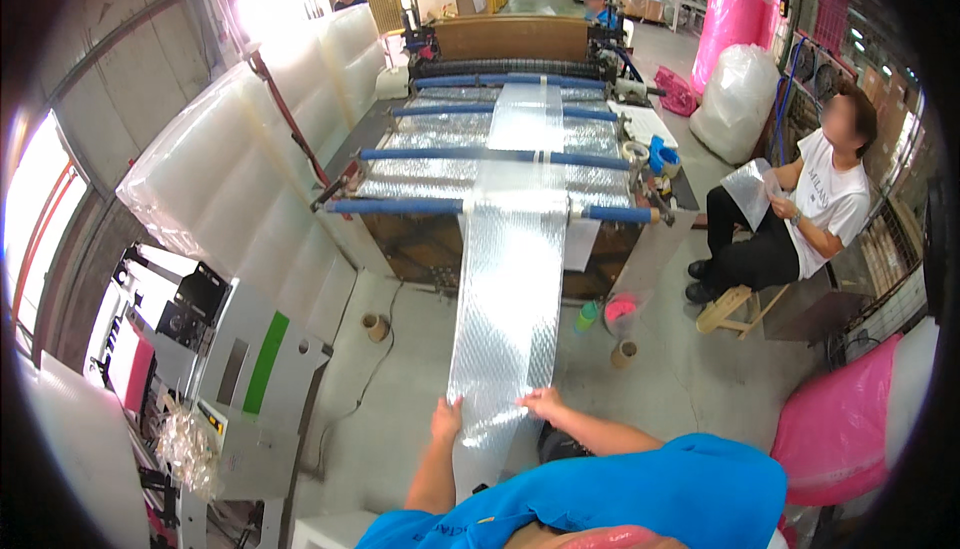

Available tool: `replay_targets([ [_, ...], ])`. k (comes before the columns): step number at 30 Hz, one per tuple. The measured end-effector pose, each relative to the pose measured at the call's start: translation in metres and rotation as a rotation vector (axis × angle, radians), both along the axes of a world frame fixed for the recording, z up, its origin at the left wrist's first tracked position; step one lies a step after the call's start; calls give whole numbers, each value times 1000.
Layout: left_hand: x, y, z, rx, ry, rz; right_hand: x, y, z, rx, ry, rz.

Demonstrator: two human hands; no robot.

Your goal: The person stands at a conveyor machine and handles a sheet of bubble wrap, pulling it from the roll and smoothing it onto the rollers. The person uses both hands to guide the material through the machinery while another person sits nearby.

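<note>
A long strip of clear bubble wrap (510,299) runs from the machine's front roller down toward me. My left hand (447,417) grips its left edge, fingers closed on the film. At the right edge, my right hand (542,404) pinches the wrap between thumb and fingers. Below my hands the strip carries on toward my body, where its end is hidden. Farther up, the wrap passes over several blue rollers (400,207) of the machine, above a bed of shiny bubble film (420,179).
A seated person (835,189) holds a clear plastic sheet (750,194) at the right. Large bubble wrap rolls (260,159) line the left. A grey machine with a green stripe (263,361) stands near left. Cardboard cores (624,353) and a cable (372,379) lie on the floor.
</note>
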State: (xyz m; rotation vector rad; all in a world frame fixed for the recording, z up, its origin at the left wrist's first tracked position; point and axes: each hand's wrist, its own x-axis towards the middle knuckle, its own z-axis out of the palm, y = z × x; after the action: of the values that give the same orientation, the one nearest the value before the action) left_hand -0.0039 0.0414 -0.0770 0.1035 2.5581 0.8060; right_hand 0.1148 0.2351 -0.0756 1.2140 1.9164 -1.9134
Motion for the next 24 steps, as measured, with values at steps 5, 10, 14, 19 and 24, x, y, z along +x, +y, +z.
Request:
replay_targets([
  [5,-21,33,-6,-210,-21,-19,-23,22,-15,205,85,-29],
  [10,-66,88,-8,-207,-36,27,-73,76,-12,335,97,-61],
  [14,-95,118,-7,-71,18,58,-102,108,5,357,147,-87],
  [19,-132,144,12,36,133,55,-130,132,30,408,276,-158],
  [24,-154,165,40,99,186,117,-156,148,57,526,389,-246],
])
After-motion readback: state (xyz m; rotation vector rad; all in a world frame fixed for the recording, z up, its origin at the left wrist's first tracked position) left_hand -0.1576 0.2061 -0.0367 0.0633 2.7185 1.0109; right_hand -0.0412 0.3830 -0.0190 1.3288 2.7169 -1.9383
